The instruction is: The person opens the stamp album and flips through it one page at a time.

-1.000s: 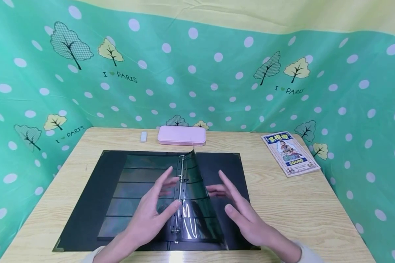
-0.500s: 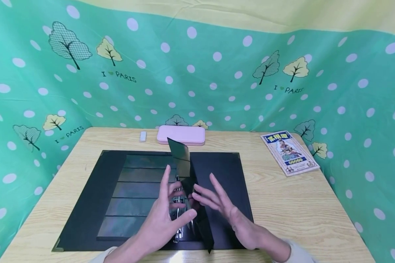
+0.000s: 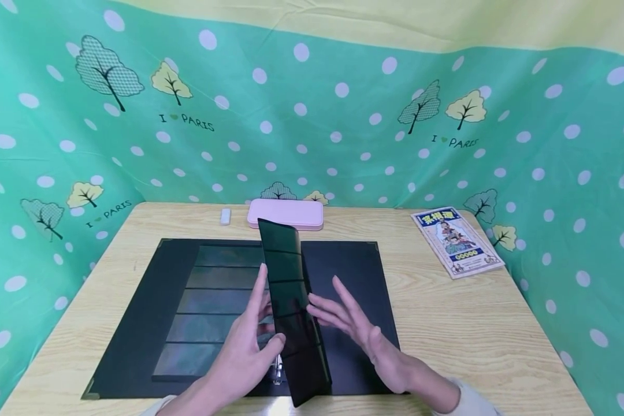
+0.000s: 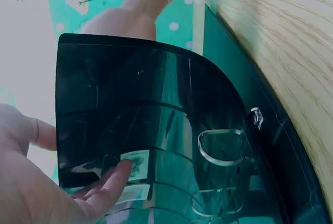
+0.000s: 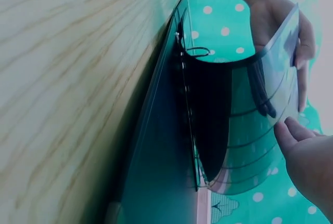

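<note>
A black ring binder (image 3: 130, 323) lies spread open on the table. One of its dark clear pocket pages (image 3: 293, 312) stands upright and bowed above the metal rings (image 4: 221, 148). My left hand (image 3: 241, 341) pinches the page's free edge, thumb on one side and fingers on the other. In the left wrist view, pale printed patches (image 4: 136, 164) show at the page's strips near those fingertips. My right hand (image 3: 361, 335) has its fingers extended, the tips right at the page's other face. Another pocket page (image 3: 197, 312) lies flat on the left cover.
Behind the binder are a pink pencil case (image 3: 286, 214) and a small white eraser-like block (image 3: 225, 216). A booklet with a printed cover (image 3: 457, 242) lies at the right. A green dotted curtain (image 3: 312, 127) surrounds the wooden table (image 3: 463, 341).
The page has risen from leaning over the right cover to standing up and swung leftward. My left hand has taken hold of its edge; my right hand has moved slightly left against it.
</note>
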Demonstrator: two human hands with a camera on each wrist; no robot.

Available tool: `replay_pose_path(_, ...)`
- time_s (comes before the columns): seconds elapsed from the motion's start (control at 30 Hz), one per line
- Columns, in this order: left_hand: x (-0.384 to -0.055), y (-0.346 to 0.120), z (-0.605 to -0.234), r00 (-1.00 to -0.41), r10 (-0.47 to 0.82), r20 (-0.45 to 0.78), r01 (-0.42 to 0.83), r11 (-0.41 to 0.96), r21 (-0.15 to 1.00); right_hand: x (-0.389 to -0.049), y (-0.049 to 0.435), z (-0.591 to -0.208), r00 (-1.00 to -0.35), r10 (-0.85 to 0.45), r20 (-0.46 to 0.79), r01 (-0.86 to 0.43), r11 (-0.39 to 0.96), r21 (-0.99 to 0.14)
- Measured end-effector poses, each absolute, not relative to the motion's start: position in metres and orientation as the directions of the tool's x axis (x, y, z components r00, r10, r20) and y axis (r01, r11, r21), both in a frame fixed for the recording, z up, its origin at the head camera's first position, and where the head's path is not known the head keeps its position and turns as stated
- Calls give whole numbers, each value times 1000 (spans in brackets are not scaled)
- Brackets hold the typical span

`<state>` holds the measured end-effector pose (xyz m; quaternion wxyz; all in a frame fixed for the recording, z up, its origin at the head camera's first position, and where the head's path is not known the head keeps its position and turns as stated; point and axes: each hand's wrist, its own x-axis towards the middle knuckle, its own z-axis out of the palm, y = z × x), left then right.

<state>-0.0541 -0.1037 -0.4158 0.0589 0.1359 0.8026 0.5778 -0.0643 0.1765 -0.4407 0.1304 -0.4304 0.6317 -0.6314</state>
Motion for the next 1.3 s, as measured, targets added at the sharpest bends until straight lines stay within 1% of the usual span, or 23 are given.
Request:
replay_pose_path(0.13, -55, -109, -415, -959, 276, 61, 141, 278, 950, -67, 183, -443, -616, -683, 391, -407, -149, -901)
replay_pose_path(0.23, -56, -113, -415, -960, 264, 92, 166, 271, 948, -70, 189, -443, -636, -660, 400, -426, -131, -895)
replay_pose_path(0.33, -56, -116, -416, -963, 245, 108, 174, 268, 948, -72, 195, -443, -669, -634, 388, -431, -94, -898)
replay_pose_path(0.43, -55, -119, -415, -965, 234, 116, 177, 262, 949, -75, 202, -445, -704, -604, 373, -438, -45, -898)
replay_pose_path(0.6, -58, -128, -411, -966, 227, 128, 182, 240, 953, -81, 213, -450, -736, -555, 388, -489, 40, -871)
replay_pose_path(0.7, -62, -134, -408, -969, 211, 127, 170, 202, 964, -85, 220, -455, -763, -526, 377, -500, 109, -859)
replay_pose_path(0.83, -66, -143, -405, -975, 191, 114, 150, 183, 972, -89, 231, -462, -806, -506, 305, -462, 217, -860)
replay_pose_path(0.97, -69, -153, -404, -982, 168, 89, 127, 238, 963, -91, 240, -469, -853, -495, 165, -369, 348, -862)
replay_pose_path(1.07, -72, -162, -403, -984, 159, 82, 125, 278, 953, -93, 247, -474, -879, -468, 87, -310, 425, -851)
replay_pose_path(1.2, -73, -174, -404, -988, 135, 74, 113, 306, 945, -98, 256, -479, -899, -435, 46, -273, 476, -836)
replay_pose_path(1.3, -74, -181, -406, -991, 114, 65, 98, 313, 945, -100, 261, -482, -899, -438, 14, -260, 508, -821)
